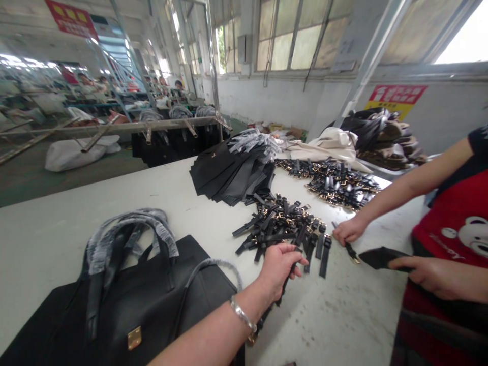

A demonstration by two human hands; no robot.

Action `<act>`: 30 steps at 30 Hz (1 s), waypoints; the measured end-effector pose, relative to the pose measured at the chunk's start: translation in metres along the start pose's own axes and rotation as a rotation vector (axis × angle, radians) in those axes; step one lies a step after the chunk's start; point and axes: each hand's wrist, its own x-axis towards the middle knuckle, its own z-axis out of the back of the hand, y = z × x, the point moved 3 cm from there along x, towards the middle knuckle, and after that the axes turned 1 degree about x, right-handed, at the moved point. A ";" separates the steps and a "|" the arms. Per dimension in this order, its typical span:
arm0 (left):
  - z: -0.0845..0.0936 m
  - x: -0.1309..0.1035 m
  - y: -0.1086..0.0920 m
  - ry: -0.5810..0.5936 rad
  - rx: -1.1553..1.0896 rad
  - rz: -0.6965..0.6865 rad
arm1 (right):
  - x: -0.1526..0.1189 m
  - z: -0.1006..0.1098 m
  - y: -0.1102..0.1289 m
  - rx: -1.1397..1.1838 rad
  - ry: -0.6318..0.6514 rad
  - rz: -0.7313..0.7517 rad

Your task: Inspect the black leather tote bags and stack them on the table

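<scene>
My left hand, with a silver bracelet at the wrist, is closed around a black buckle strap. More dark strap and gold metal show below the wrist, partly hidden by my forearm. Just beyond my fingers lies a heap of short black straps with gold buckles. To the left rests a large black handbag, lying flat, with wrapped handles and a gold plate. My right hand is out of view.
Across the table, a co-worker's hand holds a buckle strap; the other hand grips a black piece. Behind lie stacked black bag panels, a second buckle-strap pile and pale cloth.
</scene>
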 end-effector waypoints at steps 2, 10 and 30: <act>0.000 0.000 0.001 0.011 -0.017 0.005 | 0.005 -0.002 0.015 -0.002 0.004 -0.013; 0.002 -0.002 0.009 0.026 -0.008 0.015 | 0.022 -0.023 0.040 0.003 -0.014 -0.054; -0.003 -0.007 0.024 -0.013 -0.041 0.033 | -0.063 -0.132 0.005 0.065 0.019 -0.068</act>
